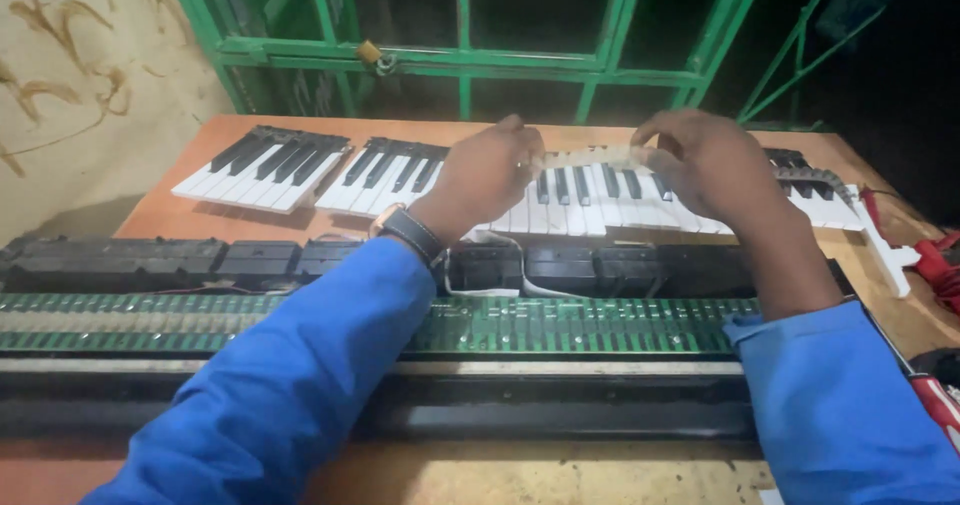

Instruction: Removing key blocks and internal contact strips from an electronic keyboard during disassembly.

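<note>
Hands pinch a pale rubber strip [590,155] between them: left hand [490,170] grips one end, right hand [705,160] the other, held above loose piano keys [590,200] on the bench [150,225], behind a green circuit board [580,325].

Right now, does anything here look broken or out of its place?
Yes. The keyboard is taken apart: its key sections lie loose on the table, away from the bare green circuit board. Both hands hold a pale strip above the keys.
</note>
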